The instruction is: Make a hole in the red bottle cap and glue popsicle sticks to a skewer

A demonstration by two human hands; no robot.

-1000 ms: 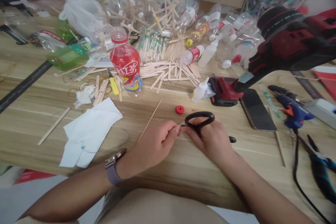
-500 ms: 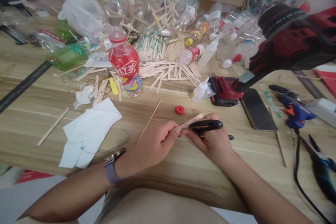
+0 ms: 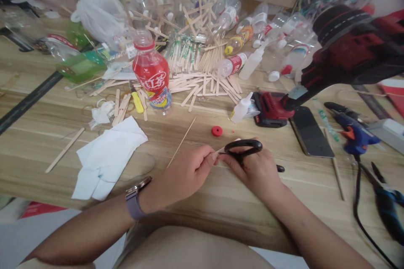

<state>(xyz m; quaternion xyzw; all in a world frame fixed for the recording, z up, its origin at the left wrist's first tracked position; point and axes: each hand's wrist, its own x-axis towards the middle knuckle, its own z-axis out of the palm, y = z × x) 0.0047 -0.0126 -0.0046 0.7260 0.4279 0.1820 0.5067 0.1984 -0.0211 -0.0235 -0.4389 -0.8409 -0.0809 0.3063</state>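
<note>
Black-handled scissors (image 3: pixel 243 148) are in my right hand (image 3: pixel 259 168), whose fingers wrap round them; their blades are mostly hidden. My left hand (image 3: pixel 191 173) is closed, pinching the end of a flat wooden stick (image 3: pixel 221 151) beside the scissors. Much of the stick is hidden behind the scissor handle and my fingers. Just beyond my hands a red cap (image 3: pixel 216 130) with a hole lies on the table. A thin wooden skewer (image 3: pixel 181 141) lies behind my left hand.
A red-labelled bottle (image 3: pixel 152 73) stands left of centre, near white paper (image 3: pixel 109 157). Loose sticks (image 3: pixel 186 84) and plastic bottles crowd the back. On the right are a red and black power tool (image 3: pixel 344 50), a phone (image 3: pixel 311 131), a blue glue gun (image 3: pixel 356 132) and pliers (image 3: pixel 386 204).
The scissors' upper handle has shifted slightly left and down, now covering more of the stick. My left hand remains in nearly the same place.
</note>
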